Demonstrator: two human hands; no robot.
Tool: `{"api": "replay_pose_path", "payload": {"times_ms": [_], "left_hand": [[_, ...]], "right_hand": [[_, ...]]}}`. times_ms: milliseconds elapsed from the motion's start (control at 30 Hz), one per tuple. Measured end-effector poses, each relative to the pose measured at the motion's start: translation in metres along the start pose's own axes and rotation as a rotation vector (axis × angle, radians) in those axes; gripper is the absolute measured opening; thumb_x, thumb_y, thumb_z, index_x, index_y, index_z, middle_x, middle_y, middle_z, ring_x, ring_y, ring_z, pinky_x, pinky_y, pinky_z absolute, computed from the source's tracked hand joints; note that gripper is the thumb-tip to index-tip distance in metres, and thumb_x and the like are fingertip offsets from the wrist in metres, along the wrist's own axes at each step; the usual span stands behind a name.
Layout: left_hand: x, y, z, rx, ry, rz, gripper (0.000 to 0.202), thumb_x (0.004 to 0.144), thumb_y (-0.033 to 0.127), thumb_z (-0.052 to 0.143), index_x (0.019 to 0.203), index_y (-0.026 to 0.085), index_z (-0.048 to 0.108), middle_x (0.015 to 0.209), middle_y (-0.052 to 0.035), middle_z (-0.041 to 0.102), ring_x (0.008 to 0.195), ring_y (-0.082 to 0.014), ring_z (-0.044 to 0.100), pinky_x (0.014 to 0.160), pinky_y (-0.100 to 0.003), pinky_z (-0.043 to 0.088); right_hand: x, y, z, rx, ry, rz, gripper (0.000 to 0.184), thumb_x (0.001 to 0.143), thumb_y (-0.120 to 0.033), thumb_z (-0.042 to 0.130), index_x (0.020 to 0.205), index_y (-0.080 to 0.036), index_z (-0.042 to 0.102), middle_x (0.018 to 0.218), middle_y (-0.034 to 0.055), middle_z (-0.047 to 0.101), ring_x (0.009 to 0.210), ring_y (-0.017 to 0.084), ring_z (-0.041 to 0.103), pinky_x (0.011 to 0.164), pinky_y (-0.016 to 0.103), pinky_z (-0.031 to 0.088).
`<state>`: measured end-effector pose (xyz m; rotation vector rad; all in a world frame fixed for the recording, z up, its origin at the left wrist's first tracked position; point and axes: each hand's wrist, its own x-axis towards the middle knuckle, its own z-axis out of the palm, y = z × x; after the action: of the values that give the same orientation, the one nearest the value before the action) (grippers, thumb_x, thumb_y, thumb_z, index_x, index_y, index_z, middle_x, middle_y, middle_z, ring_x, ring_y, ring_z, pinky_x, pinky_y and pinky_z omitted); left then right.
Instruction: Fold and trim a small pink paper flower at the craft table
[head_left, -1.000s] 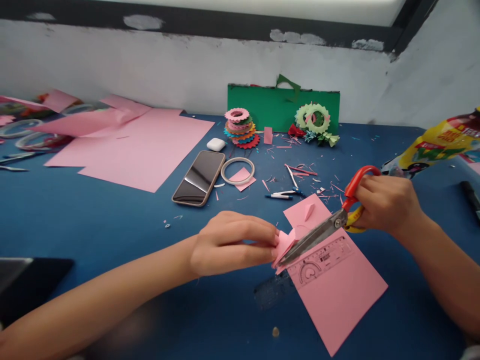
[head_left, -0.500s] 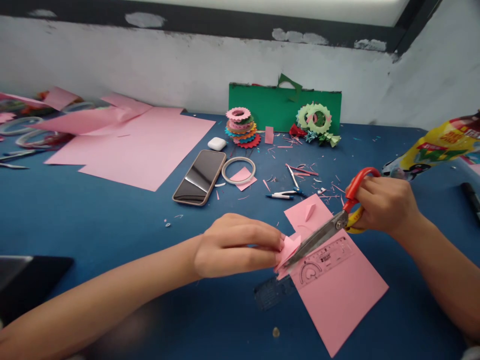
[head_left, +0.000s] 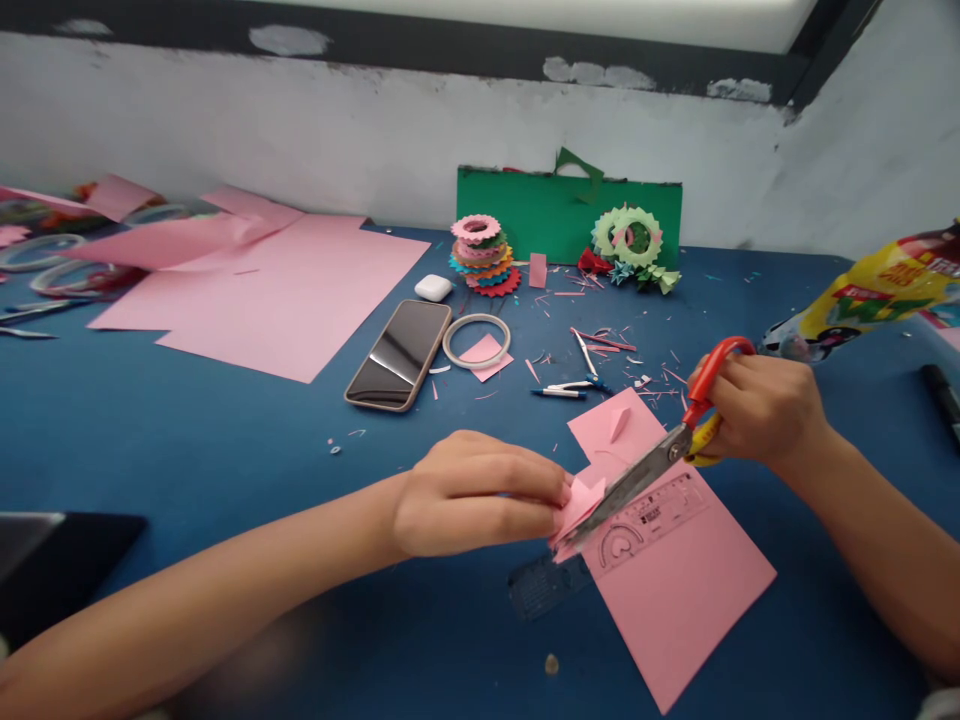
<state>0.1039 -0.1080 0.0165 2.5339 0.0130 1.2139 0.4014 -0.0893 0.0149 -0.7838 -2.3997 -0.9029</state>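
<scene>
Between the fingers of my left hand (head_left: 480, 497) is pinched a small folded piece of pink paper (head_left: 581, 503). My right hand (head_left: 772, 410) is closed round the red and yellow handles of a pair of scissors (head_left: 652, 462). Their blades point down to the left and lie against the folded paper; how far they are parted I cannot make out. Beneath them a clear ruler (head_left: 645, 522) rests across a pink sheet (head_left: 697, 600). A smaller pink piece (head_left: 611, 425) lies just behind the scissors.
A phone (head_left: 400, 355), a white earbud case (head_left: 433, 288) and a tape roll (head_left: 477, 342) lie beyond my left hand. A compass (head_left: 589, 375) sits among paper scraps. Behind are stacked paper rings (head_left: 486, 255) and a green board (head_left: 525, 205). Large pink sheets (head_left: 285, 290) spread leftward; a yellow packet (head_left: 862, 295) lies right.
My right hand and the scissors have shifted slightly left and down towards the folded paper. My left hand has moved a touch to the right, still pinching it.
</scene>
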Motion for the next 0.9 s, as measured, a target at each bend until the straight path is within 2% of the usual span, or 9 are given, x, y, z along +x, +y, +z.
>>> {"api": "replay_pose_path", "payload": {"times_ms": [367,567,767,900], "left_hand": [[-0.0017,-0.0004,0.0052,-0.007,0.008,0.035,0.01,0.084,0.007,0.053,0.084,0.011,0.062,0.076,-0.0125,0.072,0.078,-0.0183,0.071,0.071,-0.021,0.059],[-0.0061,-0.001,0.0091,-0.032,0.056,0.021,0.011,0.084,0.005,0.054,0.089,0.011,0.062,0.077,-0.0131,0.072,0.08,-0.0179,0.07,0.073,-0.02,0.059],[-0.0024,-0.0002,0.0069,-0.002,-0.006,0.015,0.012,0.085,0.008,0.053,0.085,0.015,0.062,0.077,-0.0104,0.072,0.079,-0.0166,0.07,0.072,-0.019,0.058],[-0.0004,0.0004,0.0056,0.023,-0.021,0.037,0.013,0.086,0.008,0.051,0.082,0.013,0.062,0.077,-0.0112,0.072,0.079,-0.0161,0.07,0.073,-0.02,0.058]], "right_hand": [[0.0002,-0.0025,0.0054,-0.012,0.006,-0.003,0.028,0.079,-0.032,0.047,0.055,-0.019,0.054,0.052,0.0033,0.055,0.049,0.015,0.043,0.047,0.027,0.03],[-0.0009,-0.0057,0.0087,-0.006,0.041,0.006,0.027,0.08,-0.032,0.048,0.056,-0.02,0.054,0.051,0.002,0.053,0.05,0.014,0.041,0.048,0.026,0.029],[-0.0017,-0.0043,0.0078,-0.028,0.046,-0.002,0.025,0.074,-0.032,0.054,0.052,-0.021,0.05,0.05,0.0006,0.052,0.049,0.014,0.04,0.046,0.027,0.028],[-0.0006,-0.0039,0.0064,-0.032,0.023,0.006,0.023,0.076,-0.029,0.05,0.055,-0.02,0.053,0.05,0.0009,0.053,0.049,0.014,0.042,0.046,0.026,0.028]]}}
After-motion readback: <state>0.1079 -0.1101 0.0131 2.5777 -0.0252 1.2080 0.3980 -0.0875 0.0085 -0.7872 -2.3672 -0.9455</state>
